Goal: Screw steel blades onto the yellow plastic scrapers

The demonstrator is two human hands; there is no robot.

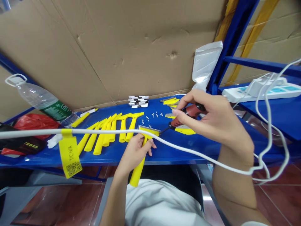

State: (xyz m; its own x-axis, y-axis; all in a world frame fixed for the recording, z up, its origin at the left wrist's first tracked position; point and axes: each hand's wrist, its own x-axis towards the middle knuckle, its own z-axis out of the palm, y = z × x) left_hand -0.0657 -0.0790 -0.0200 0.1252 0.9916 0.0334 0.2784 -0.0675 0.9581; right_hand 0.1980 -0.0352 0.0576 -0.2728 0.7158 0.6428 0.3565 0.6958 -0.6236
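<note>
My left hand is closed around the neck of a yellow scraper, whose handle slants down toward my lap. A clear strip lies along the scraper's wide head. In my right hand is a red and black screwdriver, tilted so that its thin shaft reaches the right end of the head. Whether the tip touches a screw there is too small to tell. Several yellow scraper handles lie in a row to the left. Small whitish pieces are scattered behind the head.
A white cable with a yellow tag crosses before my hands. On the blue table stand a stack of black-and-white pieces and yellow blade parts. A plastic bottle leans left; a power strip lies right.
</note>
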